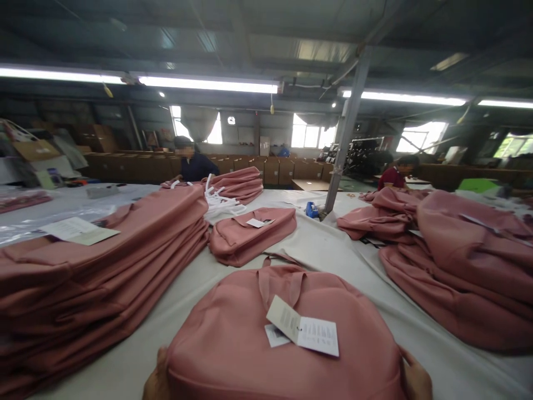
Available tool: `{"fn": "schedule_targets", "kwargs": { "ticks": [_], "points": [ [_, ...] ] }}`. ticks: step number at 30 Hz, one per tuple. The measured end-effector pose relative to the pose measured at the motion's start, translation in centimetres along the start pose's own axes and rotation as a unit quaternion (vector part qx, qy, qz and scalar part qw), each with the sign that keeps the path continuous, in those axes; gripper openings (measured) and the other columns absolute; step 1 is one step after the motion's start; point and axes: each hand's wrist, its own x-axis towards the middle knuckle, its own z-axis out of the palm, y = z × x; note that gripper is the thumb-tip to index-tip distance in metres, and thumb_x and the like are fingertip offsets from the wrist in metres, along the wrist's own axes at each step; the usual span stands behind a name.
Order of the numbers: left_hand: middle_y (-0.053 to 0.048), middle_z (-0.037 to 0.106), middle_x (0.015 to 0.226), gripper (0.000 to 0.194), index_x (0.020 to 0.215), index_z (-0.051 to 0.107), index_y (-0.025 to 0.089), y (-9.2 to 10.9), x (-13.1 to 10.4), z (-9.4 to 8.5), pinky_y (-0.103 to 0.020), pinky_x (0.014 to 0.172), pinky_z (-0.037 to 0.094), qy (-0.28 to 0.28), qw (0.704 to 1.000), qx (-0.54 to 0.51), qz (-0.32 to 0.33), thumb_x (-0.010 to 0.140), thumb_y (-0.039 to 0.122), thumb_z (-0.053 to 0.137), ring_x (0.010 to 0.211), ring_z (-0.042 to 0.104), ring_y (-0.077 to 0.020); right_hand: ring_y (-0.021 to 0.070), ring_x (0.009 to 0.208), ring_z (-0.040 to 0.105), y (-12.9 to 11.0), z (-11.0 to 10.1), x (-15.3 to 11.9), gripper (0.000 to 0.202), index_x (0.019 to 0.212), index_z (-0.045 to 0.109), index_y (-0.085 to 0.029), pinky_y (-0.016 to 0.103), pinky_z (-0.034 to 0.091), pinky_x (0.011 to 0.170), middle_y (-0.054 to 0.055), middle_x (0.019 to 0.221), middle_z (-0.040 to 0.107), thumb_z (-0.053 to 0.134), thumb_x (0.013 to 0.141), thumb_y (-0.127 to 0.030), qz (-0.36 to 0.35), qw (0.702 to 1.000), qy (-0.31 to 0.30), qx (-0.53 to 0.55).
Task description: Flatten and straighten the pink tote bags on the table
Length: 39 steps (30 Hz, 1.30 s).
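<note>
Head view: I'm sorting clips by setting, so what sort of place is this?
Probably a bag factory's packing floor: stacks of flat pink fabric bags on a long white-covered worktable, and rows of brown cardboard cartons behind.

Both hands' fingers hidden behind pink bag [266, 333]; tag [308, 332] print unreadable.

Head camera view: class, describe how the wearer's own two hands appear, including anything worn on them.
Only parts of the left hand and right hand show at the bottom edge. Both are bare: no gloves, rings or sleeves are visible. The wrists and arms lie out of frame.
</note>
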Motion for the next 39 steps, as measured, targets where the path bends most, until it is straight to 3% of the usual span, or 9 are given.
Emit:
{"fn": "schedule_targets", "kwargs": {
  "ticks": [6, 10, 13, 16, 18, 21, 28, 34, 39],
  "points": [
    [-0.013, 0.072, 0.091, 0.041, 0.088, 0.061, 0.024, 2.7, 0.4, 1.7, -0.04, 0.073, 0.052, 0.002, 0.999, 0.033, 0.042, 0.083, 0.054, 0.033, 0.1, 0.065, -0.0371, 0.0446, 0.084, 0.065, -1.8, 1.5, 2.2, 0.061, 0.084, 0.066, -0.016, 0.051, 0.051, 0.074, 0.019, 0.069, 0.067, 0.042, 0.056, -0.064, -0.04, 0.998, 0.0, -0.041],
    [-0.018, 0.065, 0.106, 0.058, 0.111, 0.055, 0.016, 3.2, 0.5, -0.1, -0.046, 0.089, 0.049, 0.052, 0.997, 0.054, 0.035, 0.087, 0.058, 0.023, 0.102, 0.061, -0.0362, 0.0432, 0.098, 0.063, -2.9, 0.0, 2.6, 0.08, 0.107, 0.064, -0.004, 0.053, 0.049, 0.085, 0.025, 0.093, 0.068, 0.036, 0.067, -0.068, -0.113, 0.992, -0.007, -0.055],
    [-0.02, 0.052, 0.13, 0.075, 0.134, 0.041, 0.016, 4.3, -1.0, -2.5, -0.048, 0.107, 0.037, 0.051, 0.962, 0.105, 0.246, 0.082, 0.071, 0.035, 0.12, 0.051, -0.0355, 0.0344, 0.116, 0.056, -4.0, -3.4, 0.6, 0.089, 0.133, 0.048, -0.007, 0.046, 0.045, 0.099, 0.021, 0.124, 0.059, 0.043, 0.074, -0.073, -0.234, 0.97, -0.024, -0.055],
    [-0.02, 0.041, 0.145, 0.095, 0.144, 0.032, 0.02, 7.4, -3.3, -3.4, -0.056, 0.116, 0.016, -0.079, 0.813, 0.236, 0.526, 0.069, 0.068, 0.067, 0.135, 0.033, -0.0408, 0.0325, 0.136, 0.034, -6.5, -6.2, -2.6, 0.094, 0.144, 0.039, -0.018, 0.048, 0.025, 0.114, 0.016, 0.148, 0.037, 0.063, 0.071, -0.073, -0.523, 0.82, -0.149, -0.179],
    [-0.019, 0.044, 0.144, 0.1, 0.145, 0.033, 0.022, 10.3, -4.9, -2.9, -0.061, 0.114, 0.007, -0.153, 0.74, 0.322, 0.571, 0.063, 0.056, 0.079, 0.135, 0.033, -0.0428, 0.0395, 0.139, 0.025, -8.7, -6.6, -4.6, 0.104, 0.146, 0.036, -0.021, 0.06, 0.015, 0.113, 0.018, 0.151, 0.031, 0.074, 0.063, -0.071, -0.646, 0.665, -0.224, -0.3],
    [-0.015, 0.063, 0.115, 0.068, 0.123, 0.056, 0.02, 14.4, -6.4, -1.3, -0.059, 0.107, 0.024, -0.226, 0.684, 0.419, 0.552, 0.062, 0.039, 0.082, 0.112, 0.053, -0.0395, 0.0424, 0.126, 0.038, -11.2, -5.6, -6.4, 0.104, 0.141, 0.044, -0.018, 0.065, 0.017, 0.107, 0.021, 0.134, 0.047, 0.082, 0.054, -0.062, -0.677, 0.566, -0.245, -0.402],
    [-0.009, 0.069, 0.088, 0.01, 0.086, 0.059, 0.019, 18.1, -5.3, 0.4, -0.035, 0.065, 0.039, -0.273, 0.66, 0.45, 0.536, 0.077, 0.016, 0.056, 0.082, 0.063, -0.0297, 0.0243, 0.081, 0.051, -13.1, -3.7, -6.9, 0.02, 0.08, 0.058, -0.017, 0.035, 0.04, 0.075, 0.007, 0.085, 0.059, 0.067, 0.063, -0.02, -0.671, 0.583, -0.179, -0.421],
    [-0.006, 0.065, 0.08, 0.017, 0.083, 0.057, 0.023, 19.3, -5.3, -2.5, -0.035, 0.061, 0.034, -0.245, 0.653, 0.458, 0.551, 0.075, 0.011, 0.047, 0.075, 0.06, -0.028, 0.02, 0.072, 0.052, -13.6, -5.9, -5.7, 0.011, 0.078, 0.049, -0.02, 0.031, 0.033, 0.064, 0.003, 0.078, 0.057, 0.059, 0.074, -0.018, -0.652, 0.629, -0.13, -0.403],
    [-0.008, 0.062, 0.088, 0.025, 0.085, 0.057, 0.02, 16.0, -3.8, -0.7, -0.036, 0.068, 0.039, -0.265, 0.638, 0.471, 0.548, 0.072, 0.003, 0.044, 0.082, 0.058, -0.0269, 0.0189, 0.068, 0.051, -9.5, -4.2, -3.7, 0.013, 0.078, 0.047, -0.021, 0.031, 0.029, 0.06, 0.001, 0.074, 0.056, 0.053, 0.07, -0.012, -0.643, 0.647, -0.095, -0.398]
  ]
}}
